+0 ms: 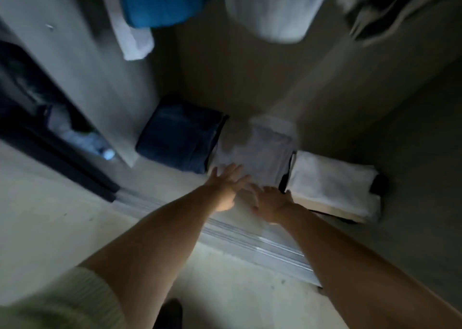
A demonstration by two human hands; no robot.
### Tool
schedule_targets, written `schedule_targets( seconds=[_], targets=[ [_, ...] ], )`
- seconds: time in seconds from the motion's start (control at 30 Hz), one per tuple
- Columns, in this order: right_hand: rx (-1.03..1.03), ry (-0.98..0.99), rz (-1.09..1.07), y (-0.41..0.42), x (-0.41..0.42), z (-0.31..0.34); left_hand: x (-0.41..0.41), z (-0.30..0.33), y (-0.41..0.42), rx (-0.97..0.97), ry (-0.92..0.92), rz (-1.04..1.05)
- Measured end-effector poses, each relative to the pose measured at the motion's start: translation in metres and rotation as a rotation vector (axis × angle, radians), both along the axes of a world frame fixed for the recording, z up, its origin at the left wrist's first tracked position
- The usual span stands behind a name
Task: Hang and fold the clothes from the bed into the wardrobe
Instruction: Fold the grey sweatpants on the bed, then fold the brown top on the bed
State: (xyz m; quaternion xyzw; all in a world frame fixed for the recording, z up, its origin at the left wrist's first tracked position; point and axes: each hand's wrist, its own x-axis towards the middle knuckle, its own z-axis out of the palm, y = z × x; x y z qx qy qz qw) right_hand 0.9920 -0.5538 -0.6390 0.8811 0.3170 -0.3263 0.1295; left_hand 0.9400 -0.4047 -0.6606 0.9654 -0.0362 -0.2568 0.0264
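I look down into the wardrobe. On its floor point(250, 88) lie three folded piles: dark blue jeans point(180, 141) at the left, a pale lilac garment point(260, 151) in the middle, a white one point(332, 181) at the right. My left hand point(226, 187) hovers flat with fingers spread at the near edge of the lilac pile. My right hand point(271, 202) is beside it, fingers spread, at the pile's near right corner. Neither hand holds anything. Touch with the cloth is blurred.
Hanging clothes show at the top: a blue garment point(162, 1), a white one point(277, 8) and a dark one point(375, 13). The metal sliding-door track point(250, 238) crosses the floor in front. A dark sliding door point(37, 118) stands at the left.
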Motion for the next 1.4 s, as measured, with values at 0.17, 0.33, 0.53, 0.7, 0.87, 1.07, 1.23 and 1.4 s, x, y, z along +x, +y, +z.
schedule_targets(
  seconds=[0.17, 0.33, 0.53, 0.7, 0.87, 1.07, 1.23, 1.4],
  targets=[
    [-0.049, 0.082, -0.075, -0.005, -0.048, 0.09, -0.064, 0.114, -0.015, -0.095, 0.07, 0.043],
    [-0.035, 0.041, -0.141, -0.003, -0.105, 0.204, -0.116, 0.234, -0.025, -0.126, 0.154, 0.027],
    [0.051, 0.057, -0.328, -0.046, -0.15, 0.326, -0.143, 0.347, -0.045, -0.163, 0.169, -0.005],
    [0.106, 0.012, -0.483, -0.114, -0.178, 0.397, -0.148, 0.411, -0.088, -0.138, 0.11, -0.115],
    [0.121, -0.021, -0.659, -0.214, -0.228, 0.441, -0.16, 0.453, -0.182, -0.083, 0.111, -0.276],
    [0.103, -0.106, -0.913, -0.396, -0.324, 0.495, -0.203, 0.488, -0.369, -0.095, 0.073, -0.53],
    [0.094, -0.213, -1.205, -0.548, -0.407, 0.54, -0.249, 0.536, -0.546, -0.198, -0.014, -0.775],
    [0.129, -0.29, -1.461, -0.644, -0.486, 0.554, -0.286, 0.561, -0.673, -0.192, -0.026, -1.029]
  ],
)
